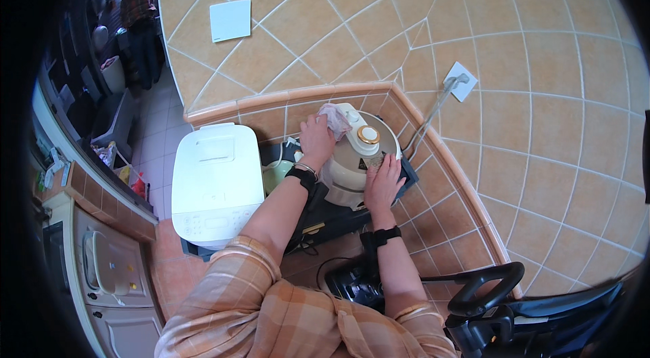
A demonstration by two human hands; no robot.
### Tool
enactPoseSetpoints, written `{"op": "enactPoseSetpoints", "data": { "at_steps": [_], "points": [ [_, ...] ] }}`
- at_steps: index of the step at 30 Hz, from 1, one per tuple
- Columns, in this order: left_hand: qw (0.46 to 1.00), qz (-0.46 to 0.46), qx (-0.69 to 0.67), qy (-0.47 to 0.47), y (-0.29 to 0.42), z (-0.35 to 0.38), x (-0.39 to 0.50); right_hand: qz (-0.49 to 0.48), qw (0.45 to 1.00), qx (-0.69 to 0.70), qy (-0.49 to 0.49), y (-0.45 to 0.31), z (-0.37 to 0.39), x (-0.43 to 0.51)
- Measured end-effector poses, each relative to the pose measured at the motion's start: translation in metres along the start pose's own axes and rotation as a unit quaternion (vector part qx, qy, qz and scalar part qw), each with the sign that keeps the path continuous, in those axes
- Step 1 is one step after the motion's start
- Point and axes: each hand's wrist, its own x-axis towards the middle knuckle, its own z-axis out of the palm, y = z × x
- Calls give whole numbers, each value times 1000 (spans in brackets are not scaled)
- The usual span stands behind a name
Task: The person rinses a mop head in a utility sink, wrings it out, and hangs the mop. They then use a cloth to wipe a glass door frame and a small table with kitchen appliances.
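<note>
My left hand (317,140) holds a crumpled pale pink cloth (335,122) against the left side of the lid of a cream, round electric cooker (345,175). The cooker's lid has a white handle strip (350,116) and a gold-ringed white knob (368,135). My right hand (384,182) rests flat on the cooker's right front edge, fingers spread, beside a dark label. Left of the cooker, partly behind my left forearm, is a pale green round item (275,175) with a white cord. A white bread-maker-like appliance (218,180) stands further left.
The appliances stand on a dark cabinet (335,223) in a tiled corner. A grey cord runs to a wall socket (460,81). A black handled machine (485,289) is at lower right, a glossy black appliance (353,282) below. Another person (138,17) stands far off at upper left.
</note>
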Motion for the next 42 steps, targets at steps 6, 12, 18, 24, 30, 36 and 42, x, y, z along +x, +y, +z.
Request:
{"op": "enactPoseSetpoints", "data": {
  "at_steps": [6,12,18,24,30,36,42],
  "points": [
    [990,139,-4,14,16,-23,-44,1,1000,2,12,-1,1,-1],
    [971,223,-72,-44,32,-50,-104,-4,1000,-1,16,3,6,-2],
    [982,154,-107,-9,13,-47,-86,-15,999,-1,37,3,7,-2],
    [998,34,-56,-8,3,-32,-33,-12,999,-26,28,2,4,-1],
    [984,134,-91,-70,7,-53,-76,-15,999,14,49,1,3,-4],
    [938,189,-156,-245,-7,-71,-133,1,999,25,29,-1,3,-3],
    [870,101,-429,-220,-5,-56,-140,19,967,192,165,-5,-21,-18]
  ]
}}
